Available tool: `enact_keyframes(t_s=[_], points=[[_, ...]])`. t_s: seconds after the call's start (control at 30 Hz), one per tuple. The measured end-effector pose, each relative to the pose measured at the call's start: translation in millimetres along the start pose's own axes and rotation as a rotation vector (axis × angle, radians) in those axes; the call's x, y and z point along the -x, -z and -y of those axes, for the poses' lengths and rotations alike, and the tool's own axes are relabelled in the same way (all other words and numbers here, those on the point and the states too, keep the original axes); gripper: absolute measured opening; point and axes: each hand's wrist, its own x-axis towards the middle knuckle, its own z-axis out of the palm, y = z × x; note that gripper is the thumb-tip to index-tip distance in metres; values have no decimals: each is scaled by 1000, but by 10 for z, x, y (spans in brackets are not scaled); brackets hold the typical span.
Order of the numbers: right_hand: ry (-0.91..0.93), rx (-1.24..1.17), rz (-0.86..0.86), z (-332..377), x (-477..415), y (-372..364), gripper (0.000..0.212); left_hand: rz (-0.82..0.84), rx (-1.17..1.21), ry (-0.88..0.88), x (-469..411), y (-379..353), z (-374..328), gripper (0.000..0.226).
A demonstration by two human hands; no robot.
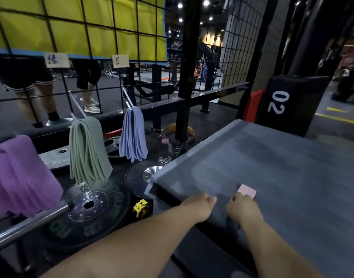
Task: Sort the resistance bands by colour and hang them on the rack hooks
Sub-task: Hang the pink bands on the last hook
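Three bunches of resistance bands hang from hooks on the black wire rack point(112, 33): purple bands point(19, 173) at far left, green bands point(88, 153) in the middle, lavender-blue bands point(133, 135) to the right. Paper labels point(56, 60) are clipped above the hooks. A small pink band point(247, 190) lies on the grey platform point(282, 167) near its front edge. My right hand point(243, 209) rests on the pink band's near end, fingers curled on it. My left hand point(200, 207) is fisted at the platform's edge, apart from the band.
Black weight plates point(88, 213) and a steel barbell point(27, 223) lie below the rack. A yellow collar clip point(140, 207) sits by the platform. A black padded box marked 02 point(288, 105) stands behind. Someone's legs point(41, 101) are beyond the rack.
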Motion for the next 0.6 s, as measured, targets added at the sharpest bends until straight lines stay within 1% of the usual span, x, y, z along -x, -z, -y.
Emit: enact_keyframes(t_s=[0.1,0.2,0.27,0.37,0.4,0.43,0.5,0.6], points=[[85,-15,9,15,-1,8,22,-13,9,-38,16,-1,13,50],[138,-153,-60,102,54,37,20,-40,17,-86,-7,5,93,50],[206,-260,-95,191,117,80,18,-83,17,-112,-4,25,139,60],[314,-457,-72,348,275,154,9,-131,58,-176,41,84,178,75],[331,-518,-74,394,330,183,4,-146,93,-201,52,100,194,78],[341,-583,-81,433,383,204,4,-162,149,-221,61,120,223,80],[346,-696,-91,491,469,224,6,-181,240,-228,101,165,268,77],[344,-797,-112,563,579,254,7,-239,256,-250,250,276,309,62]])
